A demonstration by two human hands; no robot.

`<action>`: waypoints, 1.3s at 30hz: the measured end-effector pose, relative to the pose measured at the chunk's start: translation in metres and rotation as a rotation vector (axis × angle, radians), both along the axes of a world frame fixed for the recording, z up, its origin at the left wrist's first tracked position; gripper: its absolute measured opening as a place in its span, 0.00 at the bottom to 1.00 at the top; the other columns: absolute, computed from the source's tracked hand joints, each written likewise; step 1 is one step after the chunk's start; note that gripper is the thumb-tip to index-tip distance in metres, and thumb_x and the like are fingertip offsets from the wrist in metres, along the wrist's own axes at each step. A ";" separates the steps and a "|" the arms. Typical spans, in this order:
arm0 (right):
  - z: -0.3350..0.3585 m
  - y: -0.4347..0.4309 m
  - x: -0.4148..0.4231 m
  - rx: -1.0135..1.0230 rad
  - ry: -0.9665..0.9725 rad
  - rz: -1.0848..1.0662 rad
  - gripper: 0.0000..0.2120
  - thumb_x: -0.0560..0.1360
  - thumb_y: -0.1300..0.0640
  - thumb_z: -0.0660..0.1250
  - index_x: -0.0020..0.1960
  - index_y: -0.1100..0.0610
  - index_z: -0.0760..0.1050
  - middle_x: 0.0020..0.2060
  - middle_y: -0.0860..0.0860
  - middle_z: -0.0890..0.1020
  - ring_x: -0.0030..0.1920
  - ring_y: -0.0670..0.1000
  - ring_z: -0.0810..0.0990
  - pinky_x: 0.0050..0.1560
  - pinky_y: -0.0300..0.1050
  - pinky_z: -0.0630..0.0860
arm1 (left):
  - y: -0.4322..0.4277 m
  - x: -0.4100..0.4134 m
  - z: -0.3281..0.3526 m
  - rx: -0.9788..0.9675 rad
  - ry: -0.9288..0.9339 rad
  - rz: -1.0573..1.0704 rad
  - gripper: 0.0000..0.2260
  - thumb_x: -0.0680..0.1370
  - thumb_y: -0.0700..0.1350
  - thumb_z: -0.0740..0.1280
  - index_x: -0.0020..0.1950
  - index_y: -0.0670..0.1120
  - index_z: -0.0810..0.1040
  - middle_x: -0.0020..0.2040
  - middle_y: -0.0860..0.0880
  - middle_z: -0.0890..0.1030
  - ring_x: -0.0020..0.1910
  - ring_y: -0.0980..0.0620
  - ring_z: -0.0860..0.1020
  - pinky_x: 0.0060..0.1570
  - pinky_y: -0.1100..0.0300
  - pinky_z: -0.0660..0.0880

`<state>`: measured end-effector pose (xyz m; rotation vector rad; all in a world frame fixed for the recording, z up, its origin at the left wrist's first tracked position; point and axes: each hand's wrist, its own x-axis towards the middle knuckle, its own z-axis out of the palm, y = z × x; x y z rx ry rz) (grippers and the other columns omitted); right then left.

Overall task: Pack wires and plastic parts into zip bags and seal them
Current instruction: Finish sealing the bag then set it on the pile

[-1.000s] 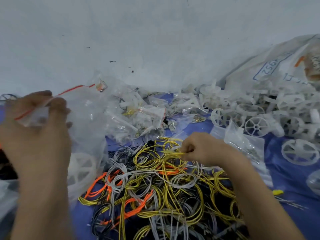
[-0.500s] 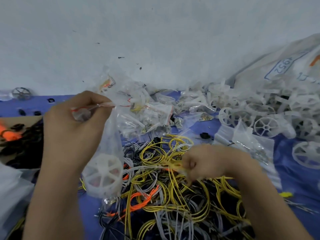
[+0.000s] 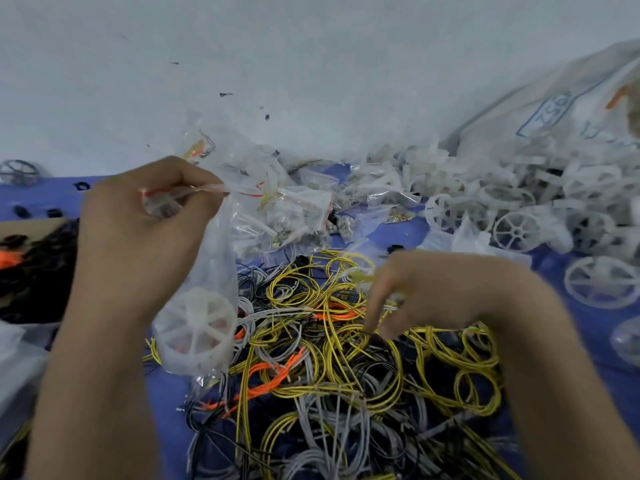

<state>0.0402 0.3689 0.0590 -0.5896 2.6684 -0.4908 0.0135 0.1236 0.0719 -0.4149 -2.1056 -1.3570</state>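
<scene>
Since the frame half a second ago, the right hand (image 3: 426, 292) has been loosened from a fist, and its fingers are now pointed down into the wires (image 3: 346, 368). The fingertips are set among yellow loops. Because of blur, it cannot be told whether a wire is pinched.

The zip bag (image 3: 211, 271) is held up, as before, by the left hand (image 3: 138, 237). Its red-striped mouth is gripped between the thumb and curled fingers, and the bag hangs just above the left edge of the wires. One white wheel (image 3: 195, 336) is seen lying in the bottom of the bag. No wire can be made out inside it.

The wires, yellow, grey, black and orange, are heaped loose on the blue desk (image 3: 581, 334) under both hands. Behind them, against the wall, small bags (image 3: 287, 216) are piled, already filled with pale parts and showing red strips at their mouths. To the right, loose wheels (image 3: 516, 232) are spread in a heap, spilling from a large printed sack (image 3: 554, 112) that is slumped against the wall. At the far left, black parts (image 3: 38, 265) are heaped together.
</scene>
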 end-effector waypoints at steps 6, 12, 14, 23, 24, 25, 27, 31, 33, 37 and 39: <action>-0.029 -0.041 -0.014 0.304 -0.139 0.012 0.13 0.66 0.54 0.76 0.47 0.60 0.82 0.41 0.52 0.83 0.44 0.54 0.81 0.45 0.50 0.80 | -0.001 0.001 -0.002 -0.020 -0.002 0.040 0.05 0.72 0.47 0.66 0.41 0.50 0.81 0.39 0.55 0.82 0.34 0.63 0.74 0.34 0.74 0.68; -0.034 -0.037 -0.012 0.364 -0.101 -0.031 0.12 0.65 0.53 0.77 0.40 0.54 0.74 0.37 0.48 0.78 0.38 0.51 0.77 0.36 0.42 0.73 | 0.000 -0.001 -0.001 -0.006 -0.010 0.042 0.05 0.71 0.48 0.66 0.41 0.51 0.82 0.39 0.51 0.82 0.34 0.62 0.75 0.35 0.72 0.69; -0.033 -0.037 -0.014 0.338 -0.121 -0.022 0.12 0.66 0.54 0.76 0.45 0.58 0.79 0.41 0.50 0.81 0.42 0.53 0.80 0.42 0.47 0.78 | 0.001 0.000 -0.002 -0.023 -0.006 0.041 0.04 0.73 0.45 0.68 0.41 0.50 0.82 0.39 0.53 0.82 0.35 0.62 0.75 0.35 0.72 0.70; -0.002 0.001 -0.004 -0.057 0.216 -0.208 0.05 0.76 0.58 0.65 0.44 0.50 0.71 0.41 0.42 0.71 0.41 0.41 0.71 0.40 0.31 0.68 | 0.001 0.003 -0.002 -0.032 0.012 0.012 0.04 0.74 0.45 0.69 0.41 0.53 0.81 0.40 0.55 0.82 0.36 0.61 0.77 0.37 0.69 0.72; 0.001 0.005 -0.003 -0.091 0.294 -0.245 0.05 0.76 0.59 0.65 0.44 0.51 0.71 0.40 0.42 0.71 0.39 0.40 0.70 0.38 0.29 0.66 | 0.002 0.003 -0.001 -0.027 0.011 0.003 0.04 0.74 0.46 0.70 0.40 0.54 0.81 0.40 0.56 0.82 0.37 0.60 0.77 0.39 0.67 0.73; 0.003 0.008 -0.003 -0.115 0.354 -0.282 0.05 0.76 0.60 0.65 0.44 0.52 0.71 0.40 0.43 0.72 0.38 0.40 0.70 0.37 0.29 0.65 | 0.003 0.003 -0.001 -0.022 0.010 -0.007 0.03 0.74 0.47 0.71 0.40 0.54 0.80 0.41 0.56 0.82 0.38 0.58 0.78 0.40 0.66 0.74; 0.006 0.014 -0.004 -0.167 0.431 -0.352 0.07 0.75 0.59 0.66 0.41 0.50 0.71 0.38 0.44 0.73 0.37 0.40 0.70 0.35 0.27 0.66 | 0.005 0.004 0.000 -0.027 -0.005 -0.031 0.01 0.71 0.50 0.70 0.40 0.55 0.80 0.41 0.56 0.82 0.41 0.55 0.79 0.44 0.63 0.74; 0.010 0.022 -0.004 -0.300 0.566 -0.440 0.10 0.74 0.59 0.68 0.38 0.47 0.72 0.35 0.42 0.75 0.33 0.40 0.71 0.33 0.26 0.66 | 0.007 0.004 0.001 -0.058 -0.024 -0.045 0.01 0.72 0.51 0.70 0.41 0.55 0.80 0.40 0.56 0.82 0.41 0.55 0.79 0.44 0.61 0.74; 0.012 0.022 -0.004 -0.403 0.575 -0.447 0.10 0.74 0.59 0.68 0.38 0.47 0.73 0.35 0.43 0.77 0.32 0.41 0.74 0.34 0.31 0.68 | 0.009 0.005 0.001 -0.090 -0.035 -0.051 0.03 0.73 0.48 0.69 0.41 0.56 0.80 0.38 0.55 0.81 0.38 0.56 0.78 0.39 0.65 0.72; 0.018 0.015 0.000 -0.655 0.507 -0.408 0.04 0.74 0.60 0.69 0.41 0.56 0.76 0.31 0.41 0.78 0.30 0.43 0.78 0.38 0.40 0.74 | 0.022 0.010 0.001 -0.228 -0.172 -0.255 0.06 0.70 0.54 0.73 0.46 0.60 0.80 0.33 0.52 0.74 0.30 0.59 0.72 0.32 0.73 0.66; 0.020 0.009 0.003 -0.741 0.476 -0.359 0.03 0.74 0.61 0.69 0.42 0.59 0.77 0.31 0.43 0.78 0.30 0.42 0.77 0.40 0.36 0.75 | 0.032 0.012 -0.001 -0.275 -0.234 -0.338 0.15 0.66 0.63 0.74 0.50 0.63 0.78 0.31 0.53 0.70 0.29 0.59 0.69 0.33 0.71 0.66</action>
